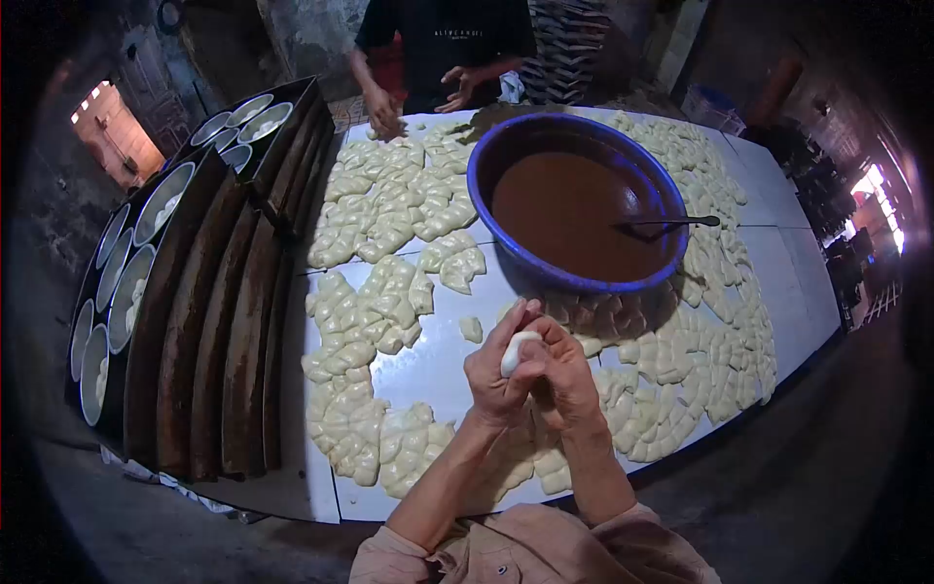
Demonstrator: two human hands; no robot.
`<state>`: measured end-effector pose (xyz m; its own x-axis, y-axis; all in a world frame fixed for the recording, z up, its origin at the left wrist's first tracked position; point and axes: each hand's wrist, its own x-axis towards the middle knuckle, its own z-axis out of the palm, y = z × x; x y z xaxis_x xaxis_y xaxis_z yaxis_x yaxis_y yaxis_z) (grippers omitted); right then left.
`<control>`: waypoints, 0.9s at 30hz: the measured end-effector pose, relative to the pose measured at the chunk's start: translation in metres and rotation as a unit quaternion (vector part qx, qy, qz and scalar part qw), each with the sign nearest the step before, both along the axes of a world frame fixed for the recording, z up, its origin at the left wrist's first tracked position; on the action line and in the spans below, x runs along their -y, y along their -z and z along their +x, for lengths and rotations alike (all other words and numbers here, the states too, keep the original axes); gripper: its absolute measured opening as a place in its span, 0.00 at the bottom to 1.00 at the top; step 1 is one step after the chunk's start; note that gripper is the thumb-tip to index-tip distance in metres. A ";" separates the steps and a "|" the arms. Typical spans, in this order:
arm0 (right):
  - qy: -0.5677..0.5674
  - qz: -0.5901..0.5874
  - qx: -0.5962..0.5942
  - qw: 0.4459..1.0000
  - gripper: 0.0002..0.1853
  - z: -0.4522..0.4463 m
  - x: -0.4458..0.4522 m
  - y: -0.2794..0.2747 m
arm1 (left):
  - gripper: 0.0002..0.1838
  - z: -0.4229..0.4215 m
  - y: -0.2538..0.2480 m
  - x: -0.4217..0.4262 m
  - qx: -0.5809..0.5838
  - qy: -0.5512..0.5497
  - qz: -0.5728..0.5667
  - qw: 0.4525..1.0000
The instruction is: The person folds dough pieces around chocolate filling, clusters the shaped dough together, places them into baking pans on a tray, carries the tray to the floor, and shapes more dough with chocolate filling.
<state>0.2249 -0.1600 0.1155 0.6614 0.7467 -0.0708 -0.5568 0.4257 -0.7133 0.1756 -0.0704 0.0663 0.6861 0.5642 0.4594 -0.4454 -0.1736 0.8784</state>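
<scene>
My left hand (494, 382) and my right hand (567, 382) are pressed together above the near middle of the table. Between them shows a smooth white piece of dough (518, 352), with the fingers of both hands closed around it; part of it is hidden by them. Beneath and around my hands, pale pieces of dough (362, 316) cover much of the white tabletop (438, 341). Just beyond my hands stands a blue basin (479, 200) of brown filling (559, 209). A dark-handled spoon (671, 222) rests in it, its handle over the right rim.
At left, long dark trays (209, 321) stand side by side, with several round metal tins (131, 297) holding pale dough. Across the table a person in a black shirt (448, 49) works at the dough with one hand (384, 112) low over it. Dark stacked objects (569, 49) stand behind.
</scene>
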 end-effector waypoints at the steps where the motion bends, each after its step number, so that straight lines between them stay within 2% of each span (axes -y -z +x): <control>1: 0.002 0.002 -0.020 1.000 0.09 0.006 0.000 -0.003 | 0.54 0.006 -0.001 0.002 -0.002 0.010 -0.010 1.000; 4: 0.000 -0.014 0.046 0.999 0.09 0.035 0.004 0.002 | 0.56 0.018 0.000 0.007 -0.027 0.060 -0.066 0.996; 5: 0.000 -0.041 0.034 0.999 0.08 0.050 0.005 -0.005 | 0.57 0.023 0.003 0.008 -0.026 0.062 -0.065 0.996; 6: 0.024 -0.028 0.088 0.995 0.06 0.070 0.003 -0.006 | 0.56 0.020 0.005 0.008 -0.068 0.086 -0.109 0.988; 7: 0.066 -0.075 0.181 0.978 0.07 0.096 0.000 -0.010 | 0.56 0.015 0.008 0.006 -0.109 0.110 -0.150 0.977; 8: 0.067 -0.132 0.217 0.965 0.09 0.116 0.000 -0.020 | 0.53 0.010 0.015 0.002 -0.144 0.117 -0.152 0.971; 9: 0.066 -0.207 0.303 0.928 0.10 0.144 0.001 -0.020 | 0.51 0.004 0.021 -0.004 -0.180 0.125 -0.154 0.963; 11: 0.018 -0.413 0.446 0.794 0.13 0.187 -0.003 -0.016 | 0.37 -0.007 0.029 -0.017 -0.244 0.120 -0.113 0.956; 14: -0.085 -0.500 0.554 0.660 0.16 0.216 -0.013 0.007 | 0.32 -0.019 0.019 -0.027 -0.307 0.138 -0.118 0.934; 17: -0.200 -0.539 0.586 0.571 0.18 0.224 -0.019 0.031 | 0.30 -0.027 0.020 -0.031 -0.343 0.159 -0.104 0.920; 18: -0.207 -0.526 0.568 0.599 0.19 0.223 -0.021 0.029 | 0.30 -0.029 0.020 -0.032 -0.353 0.166 -0.101 0.915; 21: -0.178 -0.495 0.441 0.728 0.20 0.228 -0.022 0.019 | 0.29 -0.031 0.024 -0.032 -0.365 0.171 -0.101 0.910; 22: -0.161 -0.507 0.443 0.721 0.20 0.232 -0.025 0.023 | 0.28 -0.028 0.028 -0.032 -0.360 0.171 -0.101 0.911; 25: -0.156 -0.532 0.571 0.605 0.19 0.225 -0.031 0.032 | 0.26 -0.023 0.030 -0.029 -0.351 0.184 -0.102 0.913; 26: -0.165 -0.520 0.564 0.619 0.19 0.220 -0.033 0.034 | 0.26 -0.022 0.030 -0.028 -0.348 0.191 -0.106 0.912; 27: -0.150 -0.493 0.526 0.676 0.17 0.219 -0.035 0.031 | 0.26 -0.022 0.030 -0.027 -0.345 0.196 -0.111 0.911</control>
<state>0.4442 -0.1254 0.0848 0.5623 0.7912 -0.2404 0.5246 -0.5660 -0.6360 0.1533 -0.0432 0.0367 0.9373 0.2406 -0.2522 0.2358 0.0952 0.9671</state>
